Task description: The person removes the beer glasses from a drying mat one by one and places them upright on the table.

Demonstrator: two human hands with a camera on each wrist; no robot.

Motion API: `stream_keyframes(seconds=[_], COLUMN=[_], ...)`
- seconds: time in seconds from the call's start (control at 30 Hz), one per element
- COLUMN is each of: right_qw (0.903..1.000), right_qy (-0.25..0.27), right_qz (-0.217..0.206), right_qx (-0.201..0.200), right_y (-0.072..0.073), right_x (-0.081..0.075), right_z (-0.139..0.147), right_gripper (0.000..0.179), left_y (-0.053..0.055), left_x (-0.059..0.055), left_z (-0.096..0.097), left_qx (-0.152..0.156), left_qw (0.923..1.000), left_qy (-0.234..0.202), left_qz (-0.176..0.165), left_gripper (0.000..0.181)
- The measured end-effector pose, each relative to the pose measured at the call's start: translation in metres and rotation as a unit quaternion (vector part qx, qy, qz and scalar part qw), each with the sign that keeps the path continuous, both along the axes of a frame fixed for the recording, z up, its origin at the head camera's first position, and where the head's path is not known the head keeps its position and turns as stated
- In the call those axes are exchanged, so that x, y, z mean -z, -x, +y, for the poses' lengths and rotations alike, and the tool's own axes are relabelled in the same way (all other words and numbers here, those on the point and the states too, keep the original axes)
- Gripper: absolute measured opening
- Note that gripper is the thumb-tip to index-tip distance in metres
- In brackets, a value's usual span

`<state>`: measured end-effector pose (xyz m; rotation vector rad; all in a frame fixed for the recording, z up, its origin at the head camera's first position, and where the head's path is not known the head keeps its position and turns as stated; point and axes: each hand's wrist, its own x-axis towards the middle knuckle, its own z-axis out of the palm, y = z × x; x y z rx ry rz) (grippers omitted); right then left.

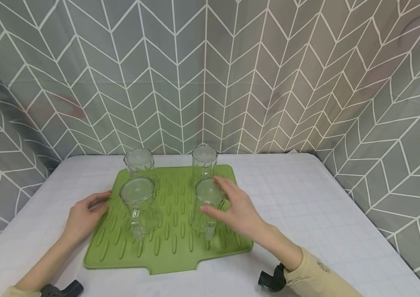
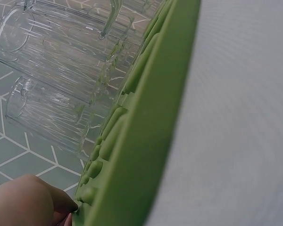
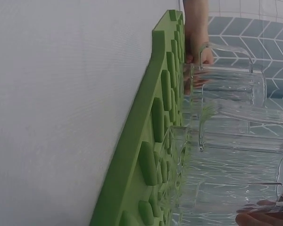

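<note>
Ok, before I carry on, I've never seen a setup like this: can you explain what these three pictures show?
There's no machine here: a person works with two bare hands. The wide picture comes from a head-worn camera looking down. The other two come from cameras on the wrists; the black devices are probably those. Their pictures are turned, so things look sideways.

On the white-covered table lies a green ridged mat carrying four clear glass mugs. A patterned curtain hangs behind.

The right hand has thumb and fingers round the nearer right mug. The left hand touches the mat's left edge; whether it grips it, I can't tell.
</note>
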<state>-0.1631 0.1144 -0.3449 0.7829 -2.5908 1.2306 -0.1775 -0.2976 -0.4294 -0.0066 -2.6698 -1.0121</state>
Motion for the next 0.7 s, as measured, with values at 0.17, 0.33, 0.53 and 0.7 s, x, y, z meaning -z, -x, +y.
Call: stream_keyframes(seconds=[0.17, 0.33, 0.53, 0.7], right_qw=[1.0000, 0.9999, 0.9999, 0.9999], right_qy=[0.005, 0.010, 0.013, 0.008], right_qz=[-0.006, -0.005, -0.006, -0.008], right_qx=[-0.003, -0.002, 0.000, 0.008], right_y=[0.000, 0.000, 0.000, -0.001], right_x=[-0.001, -0.002, -0.001, -0.002], right_z=[0.002, 0.006, 0.010, 0.013], right_gripper=[0.082, 0.082, 0.082, 0.081], left_y=[0.000, 0.000, 0.000, -0.001], left_x=[0.000, 0.000, -0.001, -0.001], left_z=[0.000, 0.000, 0.000, 0.000], left_qx=[-0.001, -0.002, -0.002, -0.002], left_qw=[1.0000, 1.0000, 1.0000, 1.0000], left_qy=[0.003, -0.002, 0.000, 0.005], left_qz=[0.004, 0.003, 0.002, 0.004], left_gripper=[0.036, 0.036, 0.037, 0.036])
